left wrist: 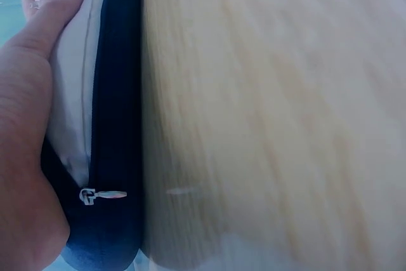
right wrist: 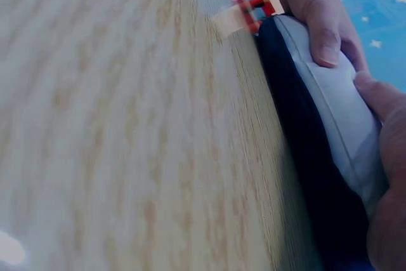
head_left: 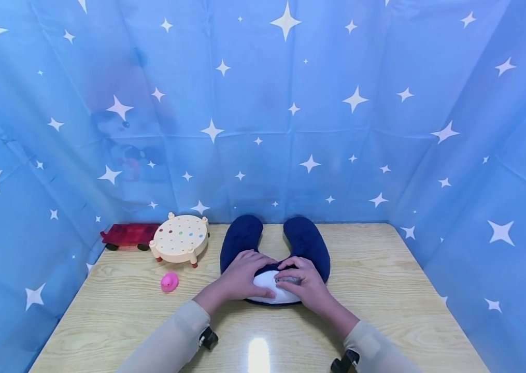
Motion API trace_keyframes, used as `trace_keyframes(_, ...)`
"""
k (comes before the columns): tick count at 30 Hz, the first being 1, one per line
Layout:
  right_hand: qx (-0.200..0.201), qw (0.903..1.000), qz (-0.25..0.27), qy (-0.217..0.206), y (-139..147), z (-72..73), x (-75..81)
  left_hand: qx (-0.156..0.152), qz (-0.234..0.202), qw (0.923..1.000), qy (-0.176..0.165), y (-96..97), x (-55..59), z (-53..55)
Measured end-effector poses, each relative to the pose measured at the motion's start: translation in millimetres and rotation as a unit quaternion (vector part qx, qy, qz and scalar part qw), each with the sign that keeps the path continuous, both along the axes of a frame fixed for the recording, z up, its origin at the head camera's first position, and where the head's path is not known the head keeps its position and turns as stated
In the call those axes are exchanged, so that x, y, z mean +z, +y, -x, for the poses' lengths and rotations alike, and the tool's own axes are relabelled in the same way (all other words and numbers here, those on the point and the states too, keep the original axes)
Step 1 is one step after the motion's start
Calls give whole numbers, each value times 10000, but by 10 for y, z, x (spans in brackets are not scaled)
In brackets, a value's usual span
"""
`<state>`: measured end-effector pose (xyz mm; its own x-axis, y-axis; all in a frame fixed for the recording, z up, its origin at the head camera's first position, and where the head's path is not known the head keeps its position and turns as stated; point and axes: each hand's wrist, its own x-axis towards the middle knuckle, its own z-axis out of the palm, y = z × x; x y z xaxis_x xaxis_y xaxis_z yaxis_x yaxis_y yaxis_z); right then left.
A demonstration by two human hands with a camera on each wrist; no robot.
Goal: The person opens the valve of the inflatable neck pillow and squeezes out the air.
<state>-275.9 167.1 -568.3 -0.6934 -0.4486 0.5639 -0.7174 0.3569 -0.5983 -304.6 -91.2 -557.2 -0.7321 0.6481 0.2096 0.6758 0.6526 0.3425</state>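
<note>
A navy U-shaped neck pillow [head_left: 241,235] lies on the table, its two arms pointing away from me. Along its near curve the cover is unzipped, and white inner material [head_left: 266,281] bulges through. My left hand [head_left: 243,274] grips the left part of the curve, fingers over the far side and thumb against the white. From the right, my right hand [head_left: 308,284] holds the opening with bent fingers at its upper edge; its palm side is hidden in the head view. A metal zip pull [left wrist: 109,195] sits at the opening's end in the left wrist view.
At the left stand a round cream toy table [head_left: 181,238] with coloured dots and a red toy cart [head_left: 129,235] partly behind it. A small pink rubber duck [head_left: 169,282] is in front of them. A blue star-patterned curtain [head_left: 263,114] surrounds the wooden table [head_left: 384,290].
</note>
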Motion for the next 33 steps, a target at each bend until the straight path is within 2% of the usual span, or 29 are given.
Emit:
trace_keyframes(15, -7, 10000, 11, 30, -9, -1, -18, 30, 16, 9999, -106, 3, 24, -8)
trace_keyframes(24, -74, 9999, -16, -104, -7, -1, -25, 27, 60, 9999, -152, 5, 35, -12)
trace_keyframes(33, -112, 9998, -31, -134, -13, -14, -21, 35, 109, 9999, -126, 6, -12, 16)
